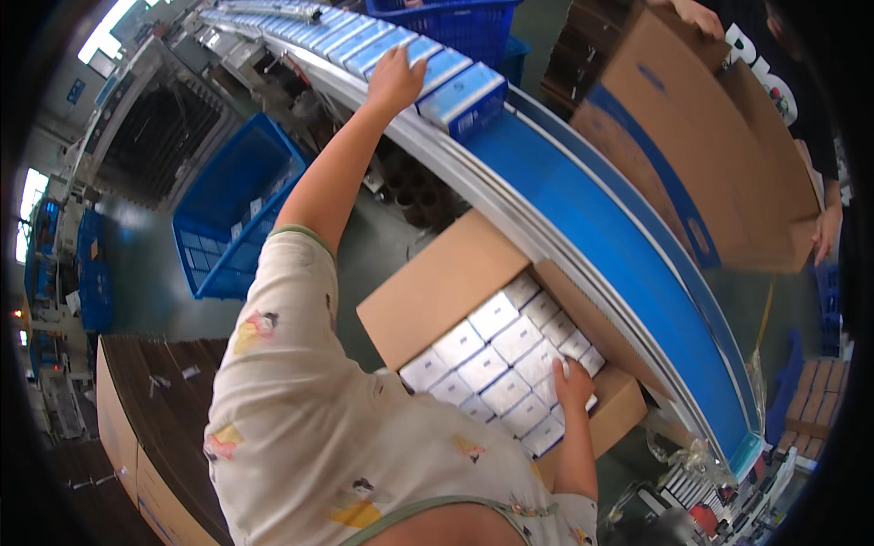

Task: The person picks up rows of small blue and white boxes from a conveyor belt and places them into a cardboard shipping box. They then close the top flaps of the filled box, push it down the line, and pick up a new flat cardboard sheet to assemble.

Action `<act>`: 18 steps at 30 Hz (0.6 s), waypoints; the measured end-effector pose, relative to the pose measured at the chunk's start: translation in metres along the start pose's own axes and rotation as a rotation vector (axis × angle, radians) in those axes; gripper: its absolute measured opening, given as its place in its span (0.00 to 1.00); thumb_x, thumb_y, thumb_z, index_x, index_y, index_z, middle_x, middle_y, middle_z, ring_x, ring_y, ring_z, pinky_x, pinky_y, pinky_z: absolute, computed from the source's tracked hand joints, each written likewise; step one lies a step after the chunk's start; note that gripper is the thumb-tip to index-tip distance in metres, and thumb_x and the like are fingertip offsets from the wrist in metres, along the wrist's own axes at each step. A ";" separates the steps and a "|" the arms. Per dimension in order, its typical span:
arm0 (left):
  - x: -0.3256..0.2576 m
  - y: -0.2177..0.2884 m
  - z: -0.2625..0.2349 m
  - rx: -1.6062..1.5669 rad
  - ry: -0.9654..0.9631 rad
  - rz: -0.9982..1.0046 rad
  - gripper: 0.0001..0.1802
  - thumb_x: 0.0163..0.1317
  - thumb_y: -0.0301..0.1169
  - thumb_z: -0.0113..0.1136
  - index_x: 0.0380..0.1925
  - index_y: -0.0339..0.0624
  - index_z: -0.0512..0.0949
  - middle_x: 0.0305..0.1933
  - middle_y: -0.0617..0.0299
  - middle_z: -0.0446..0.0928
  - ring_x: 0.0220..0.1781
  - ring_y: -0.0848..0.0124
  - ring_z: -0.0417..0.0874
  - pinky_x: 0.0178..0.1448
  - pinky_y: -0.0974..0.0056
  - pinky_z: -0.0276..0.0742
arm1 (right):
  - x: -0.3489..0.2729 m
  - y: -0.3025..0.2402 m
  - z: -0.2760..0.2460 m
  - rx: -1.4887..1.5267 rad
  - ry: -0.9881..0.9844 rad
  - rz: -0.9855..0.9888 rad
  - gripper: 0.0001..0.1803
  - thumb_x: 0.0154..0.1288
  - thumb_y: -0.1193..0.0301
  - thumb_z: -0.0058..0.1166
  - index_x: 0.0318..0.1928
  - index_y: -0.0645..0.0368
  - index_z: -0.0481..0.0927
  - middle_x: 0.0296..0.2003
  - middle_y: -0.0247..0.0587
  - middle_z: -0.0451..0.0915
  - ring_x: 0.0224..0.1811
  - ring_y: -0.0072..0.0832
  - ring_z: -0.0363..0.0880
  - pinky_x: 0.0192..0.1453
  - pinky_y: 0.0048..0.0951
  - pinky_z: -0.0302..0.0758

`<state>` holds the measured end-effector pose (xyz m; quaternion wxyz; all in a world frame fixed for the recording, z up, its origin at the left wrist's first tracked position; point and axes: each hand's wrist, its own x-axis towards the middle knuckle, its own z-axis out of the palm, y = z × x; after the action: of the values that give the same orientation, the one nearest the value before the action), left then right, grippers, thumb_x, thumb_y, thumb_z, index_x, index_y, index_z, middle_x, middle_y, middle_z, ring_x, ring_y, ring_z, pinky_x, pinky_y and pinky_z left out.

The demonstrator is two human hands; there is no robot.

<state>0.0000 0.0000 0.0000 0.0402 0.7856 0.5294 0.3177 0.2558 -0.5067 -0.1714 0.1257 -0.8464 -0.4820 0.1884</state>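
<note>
A blue conveyor belt (605, 205) ran between pale metal rails across a factory floor (387, 241), the smooth grey-green surface showing beneath the line. Bright windows, machinery and a rack with dark, slatted shelves lined the left side of the room. A blue plastic crate (218, 177) with a few small pale items inside stood on the floor, well apart from the line, and a stack of flattened corrugated cardboard (173, 391) rose below it in the view.

On the belt, a tight row of glossy blue-and-white boxes (355, 44) stretched toward the far end. A worker in a cream, figure-printed top with green trim laid the left hand (397, 82) on top of the row near its close end, thumb apart from the fingers; whether it grasped a box could not be told. The right hand (573, 384) touched the white-topped boxes (505, 364) packed in rows inside an open cardboard carton (442, 291) beside the conveyor; its grip, too, could not be told. The carton's matte brown flaps were folded outward.

Across the belt, a co-worker in a dark top (806, 114) held a large, blue-striped cardboard carton (701, 127). Crinkled clear plastic (694, 455) lay near the belt's close end.
</note>
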 end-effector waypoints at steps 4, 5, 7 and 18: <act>0.005 -0.011 -0.013 0.343 -0.106 0.164 0.26 0.55 0.49 0.48 0.39 0.36 0.76 0.42 0.47 0.74 0.48 0.52 0.72 0.52 0.55 0.68 | -0.006 -0.025 0.014 0.048 -0.010 0.043 0.22 0.58 0.52 0.46 0.42 0.55 0.77 0.37 0.46 0.78 0.40 0.42 0.76 0.43 0.36 0.71; 0.015 0.005 -0.019 0.325 -0.173 0.182 0.25 0.55 0.49 0.48 0.39 0.38 0.77 0.43 0.48 0.74 0.48 0.53 0.72 0.52 0.55 0.68 | 0.003 -0.024 0.010 0.054 0.011 0.061 0.21 0.58 0.52 0.46 0.42 0.55 0.77 0.37 0.46 0.78 0.39 0.42 0.76 0.43 0.36 0.71; 0.041 -0.008 -0.017 0.081 -0.231 -0.105 0.22 0.56 0.45 0.46 0.42 0.41 0.76 0.46 0.50 0.73 0.51 0.54 0.71 0.54 0.55 0.67 | 0.000 -0.021 -0.002 0.051 -0.003 0.093 0.21 0.58 0.53 0.46 0.41 0.55 0.77 0.36 0.46 0.78 0.39 0.42 0.76 0.44 0.35 0.71; 0.074 -0.079 0.019 0.187 -0.215 -0.338 0.35 0.50 0.56 0.49 0.51 0.40 0.70 0.52 0.50 0.71 0.55 0.58 0.71 0.58 0.58 0.63 | -0.024 -0.127 -0.151 0.196 0.192 -0.220 0.10 0.52 0.73 0.52 0.36 0.62 0.78 0.34 0.46 0.79 0.38 0.41 0.77 0.44 0.33 0.72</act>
<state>-0.0355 0.1036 -0.0130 0.0759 0.7153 0.6735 0.1701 0.2138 -0.4678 0.0188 0.2728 -0.7864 -0.5367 0.1380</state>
